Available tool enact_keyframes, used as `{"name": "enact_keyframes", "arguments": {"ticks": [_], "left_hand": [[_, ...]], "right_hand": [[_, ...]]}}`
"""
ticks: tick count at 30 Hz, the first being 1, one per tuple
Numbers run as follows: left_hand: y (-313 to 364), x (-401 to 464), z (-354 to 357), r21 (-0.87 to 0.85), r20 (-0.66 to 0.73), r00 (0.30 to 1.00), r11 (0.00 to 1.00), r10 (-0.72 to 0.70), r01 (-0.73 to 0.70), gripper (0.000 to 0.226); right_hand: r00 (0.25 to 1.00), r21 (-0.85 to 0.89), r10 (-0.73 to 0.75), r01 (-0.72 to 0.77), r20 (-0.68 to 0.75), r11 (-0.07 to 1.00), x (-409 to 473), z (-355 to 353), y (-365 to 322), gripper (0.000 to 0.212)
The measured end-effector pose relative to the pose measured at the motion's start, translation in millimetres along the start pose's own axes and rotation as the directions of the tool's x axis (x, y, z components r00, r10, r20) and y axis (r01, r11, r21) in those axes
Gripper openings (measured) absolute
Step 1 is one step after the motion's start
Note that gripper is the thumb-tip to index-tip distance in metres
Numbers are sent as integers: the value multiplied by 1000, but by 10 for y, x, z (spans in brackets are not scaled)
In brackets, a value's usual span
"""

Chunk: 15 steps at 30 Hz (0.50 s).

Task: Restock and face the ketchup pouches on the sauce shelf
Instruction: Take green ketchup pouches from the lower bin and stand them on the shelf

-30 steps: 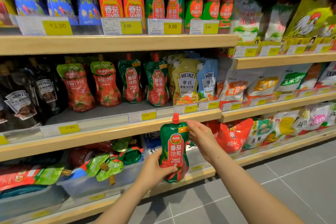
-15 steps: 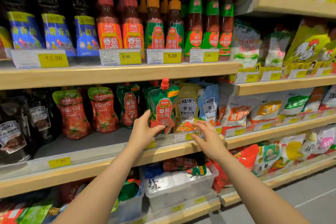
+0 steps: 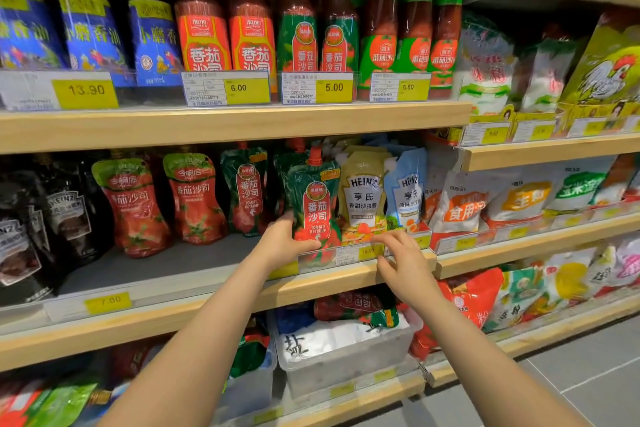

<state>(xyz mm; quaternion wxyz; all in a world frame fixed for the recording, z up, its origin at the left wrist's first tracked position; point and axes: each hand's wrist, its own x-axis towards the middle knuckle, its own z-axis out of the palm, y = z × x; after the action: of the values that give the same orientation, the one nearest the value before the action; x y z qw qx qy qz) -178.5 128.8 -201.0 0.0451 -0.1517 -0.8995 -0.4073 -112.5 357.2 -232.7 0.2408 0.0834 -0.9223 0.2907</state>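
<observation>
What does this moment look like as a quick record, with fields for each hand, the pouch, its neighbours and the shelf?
left hand: grips the lower left side of the green ketchup pouch
right hand: open, fingers at the price strip, holding nothing
pouch: upright, label facing out, red cap up, at the shelf front
neighbours: matching green pouch to its left, yellow Heinz pouch to its right
shelf: middle shelf, bare grey area left of the hands

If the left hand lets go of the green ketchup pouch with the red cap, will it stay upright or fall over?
The green spouted ketchup pouch is probably soft and bulging, so it may lean. It looks top-heavy at the red cap, yet the clear shelf-edge strip and the yellow Heinz pouch beside it should likely prop it. The left hand could release gently.
</observation>
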Motion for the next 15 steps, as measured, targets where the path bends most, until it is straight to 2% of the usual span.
{"name": "enact_keyframes", "arguments": {"ticks": [4,6,8,10,11,12,15], "left_hand": [[52,-56,0,44,-14,998,998,-54,55,56],[93,-173,42,103,-165,986,994,-25,43,56],[104,-386,158,201,-376,915,977,146,-73,53],[71,-647,335,350,-473,799,912,370,-215,46],[49,-778,451,393,-480,757,880,443,-266,44],[10,-891,584,397,-461,744,862,483,-315,41],[-136,-1087,997,315,-281,822,856,496,-409,32]], "right_hand": [[1000,6,-11,11,-4,1000,-20,0,11,36],[1000,1,-26,26,1,1000,-33,-6,30,38],[999,-12,-43,43,13,999,-39,-14,59,40],[998,-22,-66,66,22,998,-47,-15,94,42],[997,-22,-78,79,28,997,-48,-21,114,43],[995,-19,-90,91,35,996,-50,-32,132,45],[989,-8,-132,133,64,991,-72,-46,197,52]]}}
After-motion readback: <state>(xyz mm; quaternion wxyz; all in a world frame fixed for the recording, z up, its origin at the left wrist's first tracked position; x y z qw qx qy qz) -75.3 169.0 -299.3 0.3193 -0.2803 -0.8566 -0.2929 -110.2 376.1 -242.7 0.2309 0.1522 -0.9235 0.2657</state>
